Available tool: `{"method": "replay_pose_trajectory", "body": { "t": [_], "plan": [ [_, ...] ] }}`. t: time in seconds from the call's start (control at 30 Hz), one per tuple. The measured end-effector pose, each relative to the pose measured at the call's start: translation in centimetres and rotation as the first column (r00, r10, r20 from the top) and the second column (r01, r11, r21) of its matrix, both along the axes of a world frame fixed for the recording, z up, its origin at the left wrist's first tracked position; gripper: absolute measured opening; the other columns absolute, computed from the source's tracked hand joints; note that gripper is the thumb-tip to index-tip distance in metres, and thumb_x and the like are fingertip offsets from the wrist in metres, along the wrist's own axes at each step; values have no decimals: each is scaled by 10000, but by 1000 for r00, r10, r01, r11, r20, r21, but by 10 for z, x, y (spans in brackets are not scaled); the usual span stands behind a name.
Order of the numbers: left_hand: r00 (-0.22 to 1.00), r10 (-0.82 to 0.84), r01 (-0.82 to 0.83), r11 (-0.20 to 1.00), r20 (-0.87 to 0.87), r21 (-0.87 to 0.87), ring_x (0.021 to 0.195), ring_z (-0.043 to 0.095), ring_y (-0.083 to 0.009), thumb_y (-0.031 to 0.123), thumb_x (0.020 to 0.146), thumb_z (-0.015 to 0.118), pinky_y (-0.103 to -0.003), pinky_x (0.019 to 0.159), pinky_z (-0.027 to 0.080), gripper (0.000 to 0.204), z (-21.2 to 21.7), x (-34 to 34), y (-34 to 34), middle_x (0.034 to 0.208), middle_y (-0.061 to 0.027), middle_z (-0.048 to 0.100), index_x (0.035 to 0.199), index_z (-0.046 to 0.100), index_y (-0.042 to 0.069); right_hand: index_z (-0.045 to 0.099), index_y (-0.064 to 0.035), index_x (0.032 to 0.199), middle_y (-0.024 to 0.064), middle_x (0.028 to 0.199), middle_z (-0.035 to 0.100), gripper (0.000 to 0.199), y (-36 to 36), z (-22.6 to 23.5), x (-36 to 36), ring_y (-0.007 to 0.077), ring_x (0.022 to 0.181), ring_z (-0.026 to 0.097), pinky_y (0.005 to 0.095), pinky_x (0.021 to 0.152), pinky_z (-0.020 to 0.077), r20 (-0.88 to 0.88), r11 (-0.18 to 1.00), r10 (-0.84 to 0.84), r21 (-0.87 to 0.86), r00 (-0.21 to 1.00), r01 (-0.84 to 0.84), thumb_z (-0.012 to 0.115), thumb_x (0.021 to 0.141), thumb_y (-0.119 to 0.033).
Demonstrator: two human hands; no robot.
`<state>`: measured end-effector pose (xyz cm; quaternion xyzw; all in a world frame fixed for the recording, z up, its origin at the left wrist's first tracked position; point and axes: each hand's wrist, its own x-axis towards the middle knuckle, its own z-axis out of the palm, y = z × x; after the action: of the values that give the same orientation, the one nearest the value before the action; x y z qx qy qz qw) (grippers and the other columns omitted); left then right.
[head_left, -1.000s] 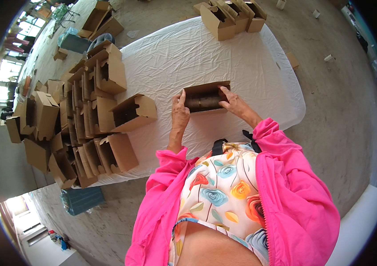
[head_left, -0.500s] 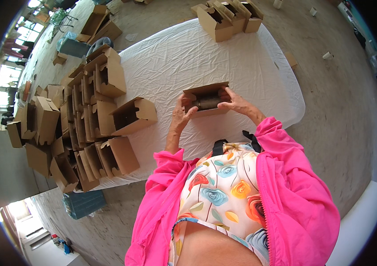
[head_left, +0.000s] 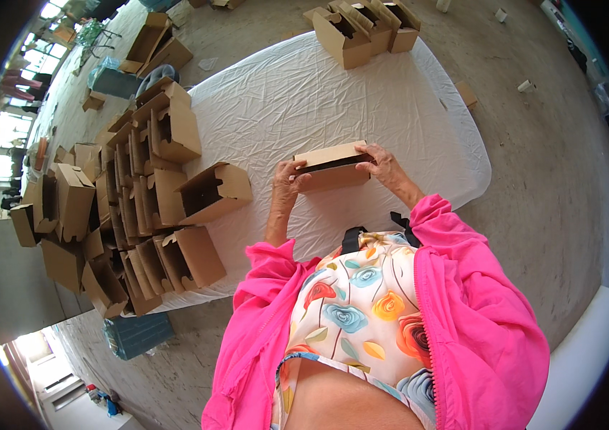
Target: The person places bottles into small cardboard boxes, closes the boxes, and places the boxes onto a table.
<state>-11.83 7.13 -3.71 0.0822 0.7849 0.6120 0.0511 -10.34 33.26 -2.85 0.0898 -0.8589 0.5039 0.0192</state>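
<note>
Because the white-covered tabletop (head_left: 261, 100) spreads wide in front of the person, its middle gives a flat working spot within easy reach. Along its left side stands a bank of open cartons (head_left: 169, 197), packed wall to wall, which probably saves room and props them upright. A smaller cluster of boxes (head_left: 351, 51) leans together at the far end, apart from the bank. One open carton (head_left: 229, 195) sits just right of the bank, nearest the work. The brown box (head_left: 334, 179) lies crosswise before the person, its lid flap (head_left: 329, 154) over the top, a dark gap showing beneath. The left hand (head_left: 287, 179) and right hand (head_left: 384, 170) grasp its opposite ends, fingers on the flap, thumbs lower, likely pressing evenly and steadying it.
</note>
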Motion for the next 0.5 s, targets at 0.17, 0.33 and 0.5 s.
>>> {"method": "replay_pose_trajectory", "body": {
  "t": [0.17,0.33,0.5],
  "plan": [
    [988,86,-111,975,-129,-195,766,540,-141,77,682,699,-261,643,455,251,-8,-1,5,950,-45,496,926,642,96,613,-102,1041,57,833,467,369,-3,-6,2,158,693,496,261,660,455,-19,988,-101,118,995,102,699,683,-102],
    [960,180,-227,949,-212,-220,781,515,-171,47,652,705,-279,645,449,232,-4,2,16,914,-64,483,873,642,83,617,-133,1047,36,870,437,370,-3,-20,2,120,679,481,235,638,461,-15,988,-138,68,990,138,693,689,-73],
    [913,276,-361,889,-300,-281,792,473,-197,39,659,696,-308,714,434,356,-25,-2,20,847,-74,451,988,561,63,591,-139,1065,56,933,425,369,-2,-29,6,145,745,505,217,676,468,-28,989,-147,-20,989,146,665,717,-42]
  ]
}}
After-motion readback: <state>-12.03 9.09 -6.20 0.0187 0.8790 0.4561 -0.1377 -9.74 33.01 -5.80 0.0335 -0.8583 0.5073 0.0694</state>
